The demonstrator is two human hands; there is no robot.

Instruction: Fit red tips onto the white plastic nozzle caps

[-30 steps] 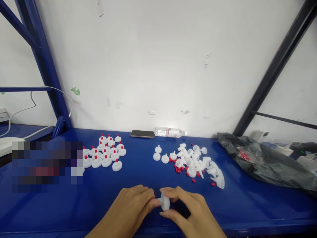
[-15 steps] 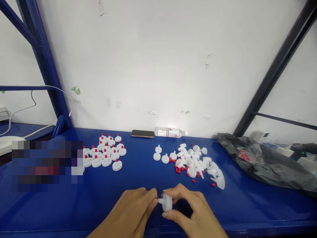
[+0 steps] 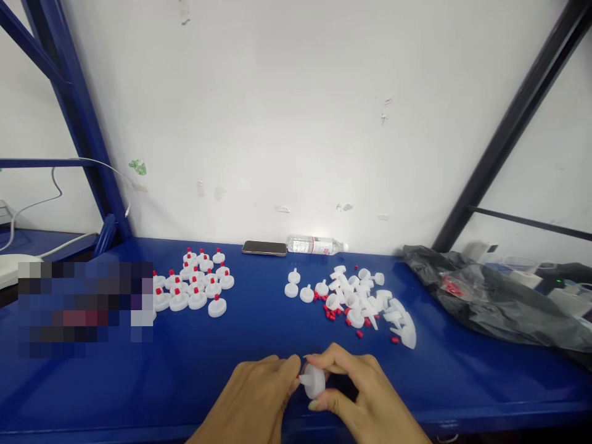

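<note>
Near the table's front edge, my right hand [image 3: 358,391] grips the round base of a white nozzle cap [image 3: 315,381] between thumb and fingers. The cap lies on its side, its spout pointing left. My left hand [image 3: 259,398] pinches a small red tip [image 3: 298,377] at the spout's end, mostly hidden by the fingers. Several white caps with red tips [image 3: 197,300] stand upright at the left. To the right lies a pile of white caps [image 3: 356,317] without tips, with loose red tips [image 3: 359,334] among them.
A dark phone [image 3: 264,248] and a clear bottle [image 3: 314,245] lie along the wall. Black plastic sheeting [image 3: 481,308] covers the right side of the blue table [image 3: 185,382]. Blue metal posts [image 3: 83,117] and white cables stand at the left.
My left hand has shifted slightly right, its fingers closer around the spout. The cap has turned a little, showing more of its round face. The view has moved slightly.
</note>
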